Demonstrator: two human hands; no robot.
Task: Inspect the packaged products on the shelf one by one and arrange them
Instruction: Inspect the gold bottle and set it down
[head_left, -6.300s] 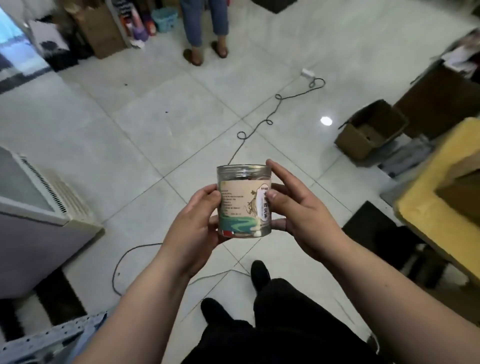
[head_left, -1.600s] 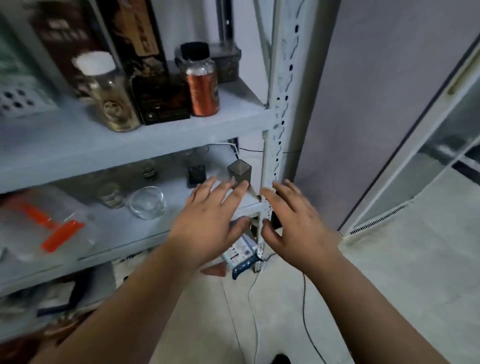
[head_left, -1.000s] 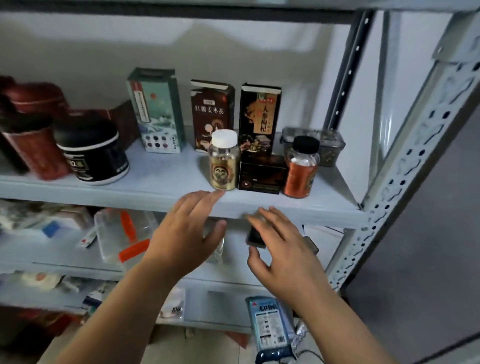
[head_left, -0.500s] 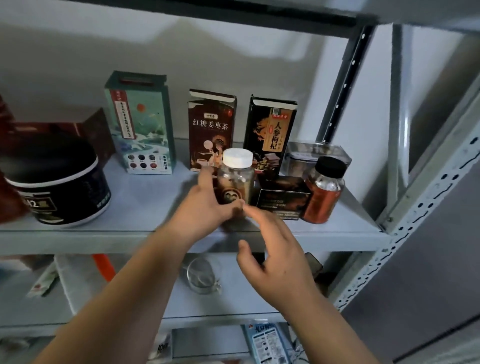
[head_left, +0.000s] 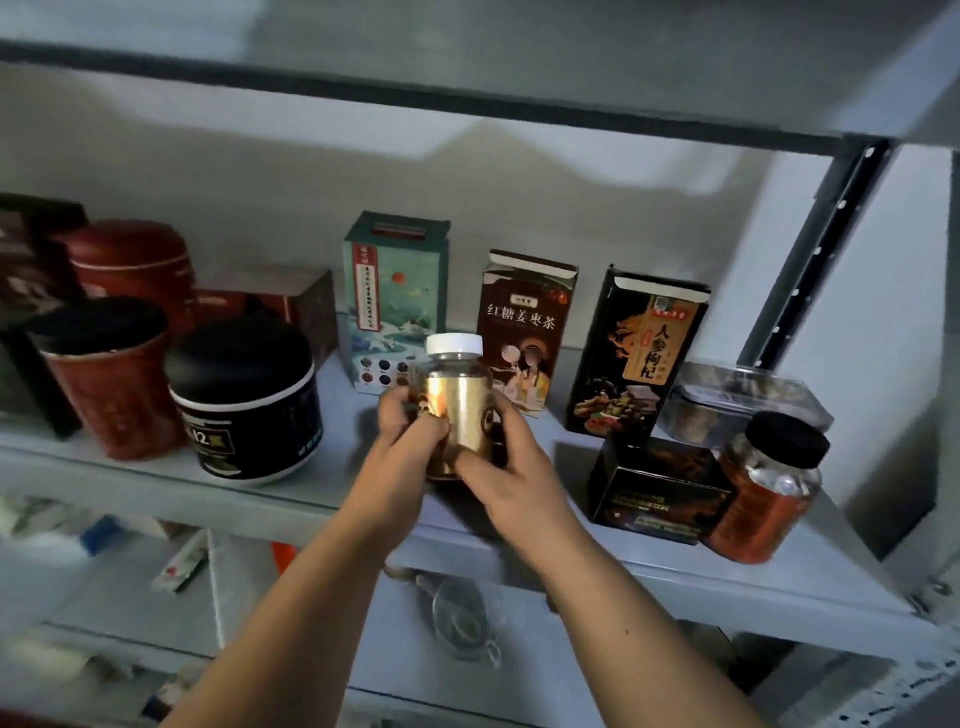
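bottle (head_left: 460, 410) with white cap and gold label, teal box (head_left: 395, 301) with a red strip and wave pattern, brown box (head_left: 527, 322) with pale lettering, black box (head_left: 644, 353) with a gold dragon, black tub (head_left: 244, 405) — white band, jar (head_left: 769, 499) — black lid, orange-red inside, pale grey shelf (head_left: 727, 577)

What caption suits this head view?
Left hand and right hand grip a white-capped, gold-labelled bottle at the front of a stocked grey shelf.

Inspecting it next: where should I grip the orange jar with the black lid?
Grip the orange jar round its body, below the black lid, from the front right: it stands upright near the shelf edge, a dark box crowds its left, a clear tub behind.
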